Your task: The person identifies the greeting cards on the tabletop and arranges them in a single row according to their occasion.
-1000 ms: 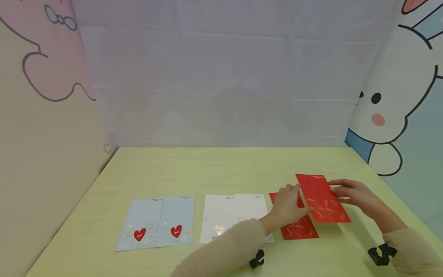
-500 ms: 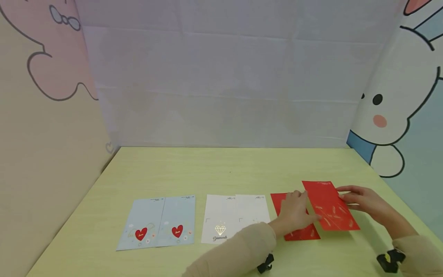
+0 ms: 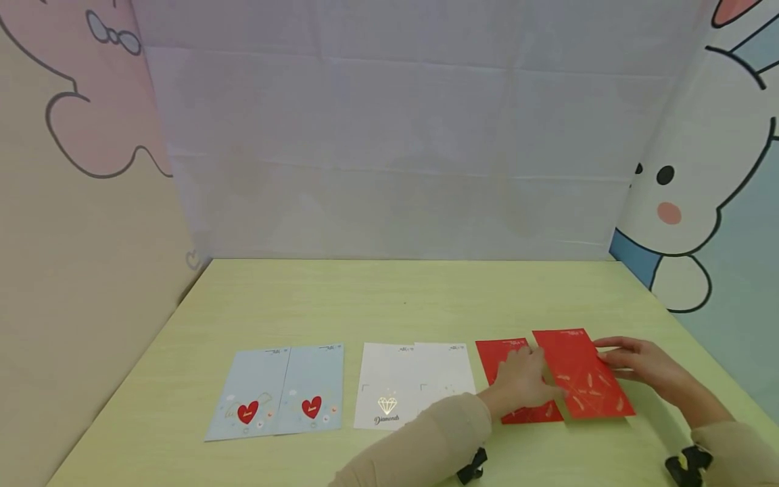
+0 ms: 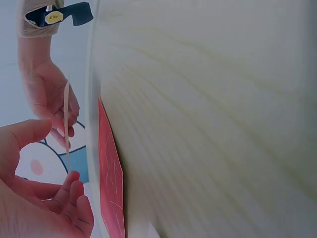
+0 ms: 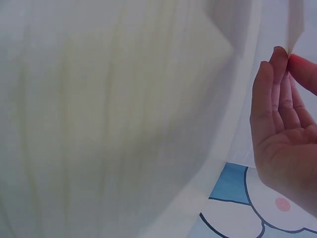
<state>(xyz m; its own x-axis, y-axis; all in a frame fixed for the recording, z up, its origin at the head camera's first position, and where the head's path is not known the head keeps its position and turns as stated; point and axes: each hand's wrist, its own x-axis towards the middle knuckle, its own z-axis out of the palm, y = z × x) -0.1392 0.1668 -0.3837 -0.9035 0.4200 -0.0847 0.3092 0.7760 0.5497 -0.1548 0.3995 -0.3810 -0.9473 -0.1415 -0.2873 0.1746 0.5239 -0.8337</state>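
Note:
Both hands hold one red card (image 3: 584, 375) with gold marks just above the table, tilted, at the right end of a row. My left hand (image 3: 537, 364) pinches its left edge, and my right hand (image 3: 610, 354) pinches its right edge. A second red card (image 3: 502, 355) lies flat on the table, partly under my left hand and overlapped by the held card. The left wrist view shows the held card (image 4: 67, 124) edge-on between the left hand (image 4: 54, 173) and the right hand (image 4: 47, 94), with the flat red card (image 4: 110, 183) beside them. In the right wrist view the right hand (image 5: 290, 57) pinches the card's corner (image 5: 295, 25).
Two pale blue cards (image 3: 276, 391) with red hearts and two white cards (image 3: 414, 382) lie side by side left of the red ones on the yellow-green table (image 3: 389, 297). Cartoon-printed walls enclose the table at the back and on both sides.
Both hands have lowered the held red card toward the table and drawn it nearer to me, so it now sits beside and slightly over the flat red card.

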